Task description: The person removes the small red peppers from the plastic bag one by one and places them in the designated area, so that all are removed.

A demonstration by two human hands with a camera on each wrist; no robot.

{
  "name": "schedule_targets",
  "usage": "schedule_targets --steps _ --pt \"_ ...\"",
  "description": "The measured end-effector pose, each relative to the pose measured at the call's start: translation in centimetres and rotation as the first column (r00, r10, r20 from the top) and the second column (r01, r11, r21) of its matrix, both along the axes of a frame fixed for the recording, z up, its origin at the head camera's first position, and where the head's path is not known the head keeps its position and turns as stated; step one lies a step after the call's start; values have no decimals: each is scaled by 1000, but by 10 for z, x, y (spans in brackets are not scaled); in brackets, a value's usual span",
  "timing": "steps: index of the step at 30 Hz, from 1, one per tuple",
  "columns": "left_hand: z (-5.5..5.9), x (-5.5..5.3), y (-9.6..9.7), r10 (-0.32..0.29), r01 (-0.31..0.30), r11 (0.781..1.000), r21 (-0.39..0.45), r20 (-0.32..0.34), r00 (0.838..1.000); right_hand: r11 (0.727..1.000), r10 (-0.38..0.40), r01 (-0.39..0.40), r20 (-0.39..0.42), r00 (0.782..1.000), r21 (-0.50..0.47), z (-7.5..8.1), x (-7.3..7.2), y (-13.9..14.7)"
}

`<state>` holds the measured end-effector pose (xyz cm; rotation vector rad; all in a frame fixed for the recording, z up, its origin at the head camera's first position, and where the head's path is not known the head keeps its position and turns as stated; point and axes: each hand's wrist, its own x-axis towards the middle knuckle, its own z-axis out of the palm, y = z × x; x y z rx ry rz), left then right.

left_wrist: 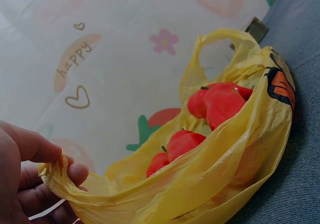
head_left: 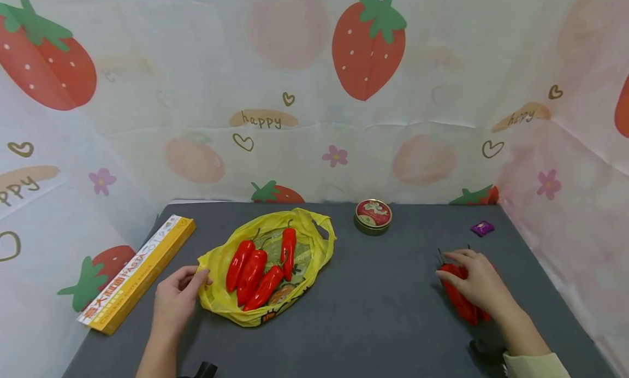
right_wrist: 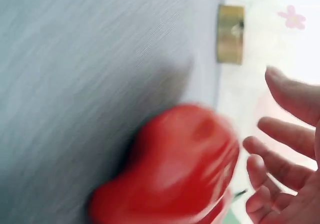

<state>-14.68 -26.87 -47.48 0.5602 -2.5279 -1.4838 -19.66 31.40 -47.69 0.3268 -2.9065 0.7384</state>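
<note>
My left hand (head_left: 176, 301) pinches the left rim of a yellow plastic bag (head_left: 216, 301) between thumb and fingers; the left wrist view shows the gathered plastic at the fingertips. Spread open, the bag holds several glossy red chili peppers (head_left: 251, 277). Over at the right, my right hand (head_left: 474, 282) hovers above more red peppers (head_left: 457, 301), which partly hide beneath it. In the right wrist view, its fingers (right_wrist: 285, 134) are apart and loosely bent, beside a large red pepper (right_wrist: 175, 169) and not gripping it.
A round tin (head_left: 373, 217) with a red lid stands at the back of the dark grey table (head_left: 373, 312). A small purple packet (head_left: 482, 228) lies at the back right. Along the left edge lies a long yellow-and-white box (head_left: 137, 274). Printed cloth (head_left: 314, 94) hangs behind.
</note>
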Motion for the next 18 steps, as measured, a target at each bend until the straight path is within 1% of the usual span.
schedule_targets --steps 4,9,13,18 --pt "0 0 0 -4 4 1000 0 2 1000 994 9 -10 -10 1000 -107 8 -1 -12" --pt "0 1 -2 4 -4 1000 0 2 1000 969 53 -61 -38 998 -240 16 -4 -35" --pt "-1 1 -1 -1 1 1000 5 -8 1000 958 85 -98 -58 995 -269 21 -9 -52" --pt "0 1 -2 -10 10 1000 9 -31 999 949 117 -136 -81 990 -283 24 -15 -75"
